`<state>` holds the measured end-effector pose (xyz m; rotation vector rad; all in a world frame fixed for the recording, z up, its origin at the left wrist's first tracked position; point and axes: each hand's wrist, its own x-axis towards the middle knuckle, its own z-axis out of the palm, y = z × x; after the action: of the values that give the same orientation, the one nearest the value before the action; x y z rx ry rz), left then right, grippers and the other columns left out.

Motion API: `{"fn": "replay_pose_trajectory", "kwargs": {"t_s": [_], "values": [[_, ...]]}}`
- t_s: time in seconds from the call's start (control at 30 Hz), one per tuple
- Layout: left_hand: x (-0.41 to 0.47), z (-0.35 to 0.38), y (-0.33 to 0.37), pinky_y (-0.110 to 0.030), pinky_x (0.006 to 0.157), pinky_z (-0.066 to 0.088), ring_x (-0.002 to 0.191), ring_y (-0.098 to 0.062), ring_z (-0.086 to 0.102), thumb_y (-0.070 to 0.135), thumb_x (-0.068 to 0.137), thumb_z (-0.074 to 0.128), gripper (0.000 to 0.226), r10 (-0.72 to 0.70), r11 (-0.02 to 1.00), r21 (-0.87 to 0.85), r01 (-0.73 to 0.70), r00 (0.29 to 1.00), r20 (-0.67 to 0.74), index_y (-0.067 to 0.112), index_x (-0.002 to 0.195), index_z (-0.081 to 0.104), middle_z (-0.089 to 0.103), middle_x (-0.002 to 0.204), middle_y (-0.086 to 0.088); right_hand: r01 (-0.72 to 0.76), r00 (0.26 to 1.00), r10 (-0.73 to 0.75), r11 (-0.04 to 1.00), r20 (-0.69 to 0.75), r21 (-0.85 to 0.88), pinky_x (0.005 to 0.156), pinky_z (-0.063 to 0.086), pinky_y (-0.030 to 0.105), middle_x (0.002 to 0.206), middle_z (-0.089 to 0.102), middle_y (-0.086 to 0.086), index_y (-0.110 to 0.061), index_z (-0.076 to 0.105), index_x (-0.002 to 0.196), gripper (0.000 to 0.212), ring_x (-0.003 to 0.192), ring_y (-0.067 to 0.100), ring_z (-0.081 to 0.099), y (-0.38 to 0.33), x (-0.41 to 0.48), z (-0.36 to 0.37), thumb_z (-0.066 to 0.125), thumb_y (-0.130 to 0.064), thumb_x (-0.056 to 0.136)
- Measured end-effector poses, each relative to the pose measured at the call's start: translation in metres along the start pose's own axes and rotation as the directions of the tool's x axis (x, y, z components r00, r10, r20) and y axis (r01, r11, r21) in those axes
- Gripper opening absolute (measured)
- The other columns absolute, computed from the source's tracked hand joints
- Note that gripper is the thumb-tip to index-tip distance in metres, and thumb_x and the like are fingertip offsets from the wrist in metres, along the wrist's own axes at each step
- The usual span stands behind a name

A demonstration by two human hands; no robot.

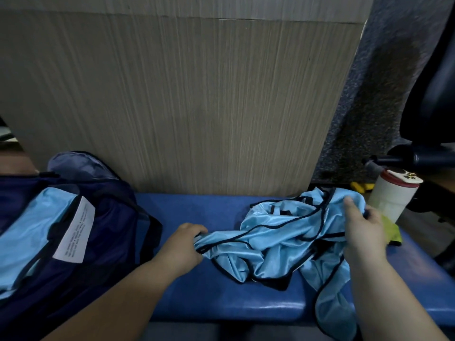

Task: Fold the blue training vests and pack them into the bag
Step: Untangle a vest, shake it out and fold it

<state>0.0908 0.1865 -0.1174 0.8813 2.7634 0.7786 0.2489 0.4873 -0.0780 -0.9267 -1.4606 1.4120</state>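
A crumpled heap of light blue training vests (278, 244) with black trim lies on the right half of a blue padded bench (192, 212). My left hand (183, 244) pinches the heap's left edge and stretches it leftward. My right hand (364, 230) grips the cloth at the heap's upper right, forefinger extended. Part of a vest hangs over the bench's front edge. At the left stands an open navy bag (105, 242) with a folded light blue vest (29, 232) inside and a white label (75, 230) showing.
A beige wood-grain panel (184, 99) rises right behind the bench. A white cylindrical bottle with a red-rimmed lid (391, 193) stands at the bench's right end, beside a yellow-green cloth (391, 230). A black office chair (433, 107) fills the right edge.
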Motion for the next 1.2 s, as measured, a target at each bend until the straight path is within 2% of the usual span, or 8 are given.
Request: {"fn": "replay_pose_trajectory", "kwargs": {"t_s": [0.1, 0.3, 0.43, 0.67, 0.8, 0.97, 1.1, 1.2], "values": [[0.001, -0.003, 0.005, -0.005, 0.074, 0.035, 0.103, -0.007, 0.051, 0.004, 0.074, 0.07, 0.044, -0.014, 0.994, -0.109, 0.012, 1.0, -0.021, 0.027, 0.111, 0.062, 0.05, 0.119, 0.004, 0.012, 0.987, 0.007, 0.993, 0.163, -0.117, 0.08, 0.051, 0.041, 0.095, 0.065, -0.003, -0.022, 0.06, 0.107, 0.047, 0.086, 0.018, 0.063, -0.002, -0.009, 0.009, 0.075, -0.054, 0.077], [-0.002, -0.008, 0.019, 0.0, 0.069, 0.036, 0.106, -0.007, 0.051, -0.004, 0.075, 0.062, 0.051, 0.045, 0.986, -0.157, -0.046, 0.999, -0.011, 0.029, 0.114, 0.063, 0.05, 0.119, 0.005, 0.148, 0.965, -0.072, 0.943, 0.251, -0.297, 0.079, 0.052, 0.046, 0.084, 0.069, 0.008, -0.026, 0.063, 0.085, 0.019, 0.083, 0.028, 0.065, -0.005, -0.025, 0.02, 0.078, -0.036, 0.08], [-0.005, -0.014, 0.021, -0.002, 0.068, 0.035, 0.093, -0.006, 0.057, 0.005, 0.08, 0.069, 0.029, 0.034, 0.986, -0.151, -0.067, 0.977, -0.209, 0.03, 0.095, 0.067, 0.059, 0.104, 0.009, 0.218, 0.943, -0.138, 0.943, 0.302, -0.253, 0.065, 0.046, 0.037, 0.078, 0.065, 0.012, -0.017, 0.064, 0.087, 0.015, 0.075, 0.03, 0.061, -0.009, -0.028, 0.016, 0.067, -0.032, 0.091], [-0.006, -0.032, 0.025, -0.003, 0.07, 0.036, 0.082, 0.003, 0.052, 0.018, 0.091, 0.065, 0.006, 0.044, 0.966, -0.217, -0.142, 0.915, -0.402, 0.022, 0.088, 0.069, 0.061, 0.089, 0.013, 0.196, 0.929, -0.156, 0.977, 0.336, -0.089, 0.068, 0.049, 0.042, 0.074, 0.061, 0.016, -0.009, 0.063, 0.087, 0.034, 0.068, 0.031, 0.058, -0.016, -0.03, 0.012, 0.055, -0.039, 0.098], [-0.008, -0.051, 0.025, -0.015, 0.057, 0.037, 0.069, -0.008, 0.054, 0.028, 0.097, 0.055, 0.028, -0.045, 0.946, -0.302, -0.119, 0.873, -0.485, 0.009, 0.078, 0.063, 0.063, 0.075, 0.0, 0.217, 0.952, -0.211, 0.976, 0.222, -0.001, 0.081, 0.052, 0.048, 0.084, 0.066, 0.009, -0.018, 0.062, 0.087, 0.03, 0.081, 0.025, 0.062, -0.023, -0.025, 0.004, 0.052, -0.043, 0.098], [-0.011, -0.072, 0.024, -0.026, 0.055, 0.033, 0.063, -0.014, 0.048, 0.032, 0.099, 0.051, 0.039, -0.19, 0.91, -0.414, -0.019, 0.868, -0.458, 0.0, 0.077, 0.056, 0.053, 0.067, -0.003, 0.22, 0.95, -0.211, 0.976, 0.23, -0.012, 0.066, 0.045, 0.043, 0.071, 0.053, 0.005, -0.015, 0.053, 0.076, 0.04, 0.068, 0.02, 0.053, -0.029, -0.039, -0.007, 0.059, -0.052, 0.092], [-0.022, -0.079, 0.026, -0.007, 0.057, 0.038, 0.075, 0.001, 0.055, 0.022, 0.099, 0.054, 0.015, -0.18, 0.862, -0.505, -0.04, 0.908, -0.379, 0.026, 0.089, 0.065, 0.063, 0.083, 0.014, 0.201, 0.924, -0.189, 0.979, 0.331, -0.003, 0.064, 0.051, 0.039, 0.068, 0.067, 0.003, -0.019, 0.067, 0.077, 0.017, 0.065, 0.019, 0.064, -0.033, -0.058, -0.01, 0.073, -0.034, 0.084], [-0.031, -0.085, 0.027, -0.008, 0.06, 0.04, 0.081, -0.001, 0.06, 0.02, 0.099, 0.053, 0.018, -0.156, 0.839, -0.543, -0.039, 0.939, -0.308, 0.027, 0.097, 0.069, 0.068, 0.092, 0.011, 0.221, 0.914, -0.202, 0.975, 0.353, -0.015, 0.065, 0.05, 0.039, 0.067, 0.066, 0.002, -0.026, 0.07, 0.074, 0.014, 0.067, 0.022, 0.063, -0.042, -0.071, -0.012, 0.073, -0.032, 0.086]]}}
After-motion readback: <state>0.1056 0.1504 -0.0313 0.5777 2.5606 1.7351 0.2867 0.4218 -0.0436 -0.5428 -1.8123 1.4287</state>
